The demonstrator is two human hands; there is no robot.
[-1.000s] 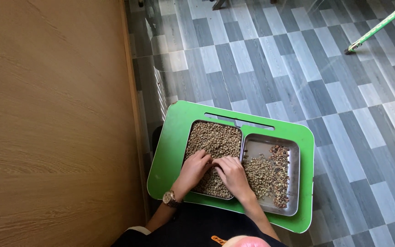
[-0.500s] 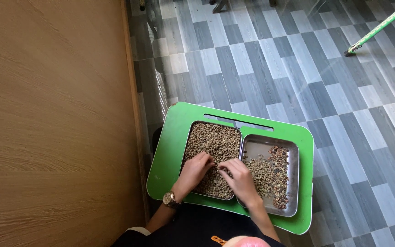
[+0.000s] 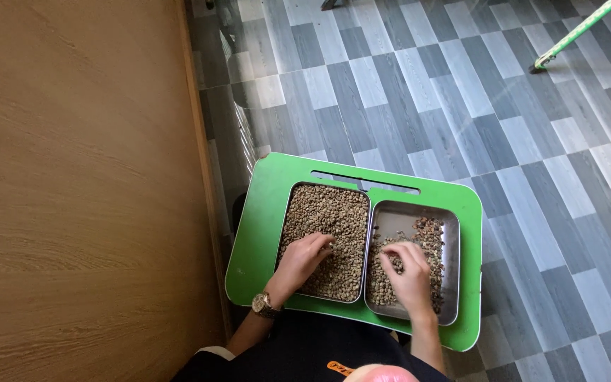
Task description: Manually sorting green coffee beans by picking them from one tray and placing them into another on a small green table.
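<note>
Here: left tray full of beans; right tray half-covered.

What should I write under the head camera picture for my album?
Left hand in a full bean tray, right hand in a half-bare tray, on a green board.
</note>
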